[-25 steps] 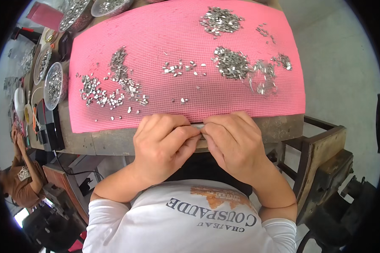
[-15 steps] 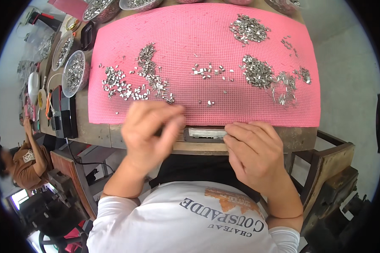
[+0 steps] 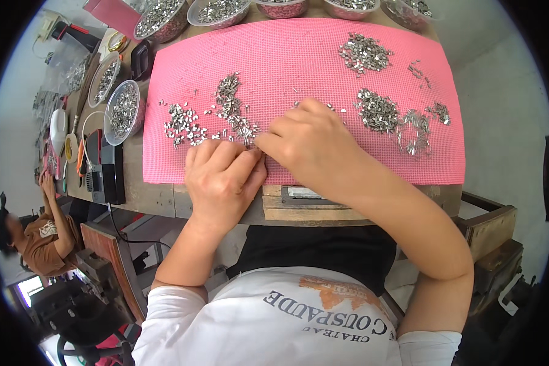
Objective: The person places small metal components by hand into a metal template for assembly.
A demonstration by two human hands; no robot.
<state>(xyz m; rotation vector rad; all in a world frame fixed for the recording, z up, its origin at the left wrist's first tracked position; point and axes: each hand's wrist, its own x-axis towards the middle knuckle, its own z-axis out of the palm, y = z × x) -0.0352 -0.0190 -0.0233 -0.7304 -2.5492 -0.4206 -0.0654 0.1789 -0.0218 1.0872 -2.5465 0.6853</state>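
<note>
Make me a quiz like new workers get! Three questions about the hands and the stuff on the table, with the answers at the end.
1. Pick one: what colour is the mat?
a) green
b) pink
c) blue

2. True or false: the left hand and the right hand are far apart.

3. Fill in the gap: the bowls are full of small ____-coloured pieces.

Key:
1. b. The mat is pink.
2. False. The left hand and right hand are close together, fingertips near each other over the mat.
3. Silver.
</note>
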